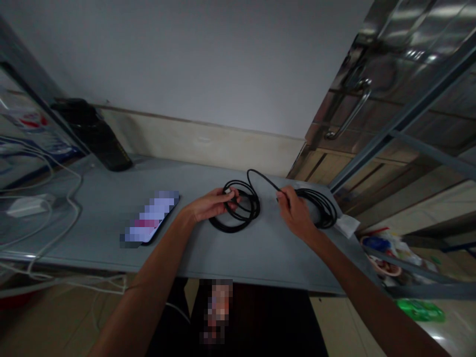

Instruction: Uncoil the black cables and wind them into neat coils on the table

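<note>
Grey desktop (241,258), black cable (256,206) held in left grip (212,204), right grip (295,212)

Left hand (215,203) grips black cable coil (255,208); right hand (295,212) holds strand (264,176)

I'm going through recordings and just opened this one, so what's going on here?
A person is handling black cable at a grey desk. The left hand holds a loose coil, and the right hand grips a strand running over from it. A second coil lies on the desk beside the right hand; whether it is the same cable can't be told. A smartphone lies left of the left hand.
</note>
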`<state>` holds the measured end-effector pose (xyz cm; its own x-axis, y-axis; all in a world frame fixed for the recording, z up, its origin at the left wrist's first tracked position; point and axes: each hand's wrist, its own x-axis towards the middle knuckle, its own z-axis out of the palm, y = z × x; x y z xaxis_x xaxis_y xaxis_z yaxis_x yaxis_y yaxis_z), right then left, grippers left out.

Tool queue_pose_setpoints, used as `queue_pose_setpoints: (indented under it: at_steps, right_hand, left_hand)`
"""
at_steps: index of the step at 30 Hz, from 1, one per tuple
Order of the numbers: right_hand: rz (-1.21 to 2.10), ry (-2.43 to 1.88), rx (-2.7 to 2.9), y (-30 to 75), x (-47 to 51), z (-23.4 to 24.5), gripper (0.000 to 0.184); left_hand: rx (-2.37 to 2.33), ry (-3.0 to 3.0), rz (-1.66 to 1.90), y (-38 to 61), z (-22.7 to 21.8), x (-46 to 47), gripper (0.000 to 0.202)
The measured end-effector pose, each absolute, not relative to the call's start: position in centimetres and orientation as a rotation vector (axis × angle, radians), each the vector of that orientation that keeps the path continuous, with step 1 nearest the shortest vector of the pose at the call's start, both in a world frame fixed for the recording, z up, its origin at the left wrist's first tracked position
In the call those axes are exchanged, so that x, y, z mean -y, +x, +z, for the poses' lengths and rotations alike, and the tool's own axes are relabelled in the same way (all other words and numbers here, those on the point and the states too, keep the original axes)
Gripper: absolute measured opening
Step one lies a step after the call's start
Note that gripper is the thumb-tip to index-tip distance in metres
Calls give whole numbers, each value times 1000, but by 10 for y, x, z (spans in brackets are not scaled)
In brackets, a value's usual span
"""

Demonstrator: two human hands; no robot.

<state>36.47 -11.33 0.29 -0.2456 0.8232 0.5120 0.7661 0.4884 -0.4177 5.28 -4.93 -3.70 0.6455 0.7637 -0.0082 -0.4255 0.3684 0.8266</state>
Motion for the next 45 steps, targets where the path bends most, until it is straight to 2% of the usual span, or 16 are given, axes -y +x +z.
queue_pose_setpoints:
  at_steps: [4,12,16,20,24,25,28,30,35,39,45]
  right_hand:
    - [268,-1233,1767,366,112,29,43]
    - [511,-1004,1731,362,129,67,27]
    - [376,-1085,1987,339,136,60,25]
    - [352,-1336,2337,306,139,30,23]
    - [288,-1510,2532,286,138,5,54]
    - [251,-1523,2560,283,136,2,52]
    - [175,-1546,2580,282,132,0,30]
    - [165,-1561,2544,284,130,3,24]
    - [170,-1592,2347,300,121,16,24]
    - [377,-1334,2038,329,115,35,34]
    - [651,-1159,1645,395,126,109,52]
  left_hand:
    - [-482,935,794,55,-37,48,21]
    - [-523,925,803,51,-36,46,33]
    - [-549,959,777,49,-36,47,38]
    - [-542,978,773,51,-38,48,29]
    - [-504,938,798,55,-40,46,31]
    - [-498,931,794,56,-41,46,32]
    - [-485,914,802,56,-43,43,31]
    - [-475,908,823,55,-42,42,29]
    - [-448,947,856,53,-40,42,29]
    - [-549,937,913,51,-44,38,26]
    - [-579,869,1054,51,-48,32,16]
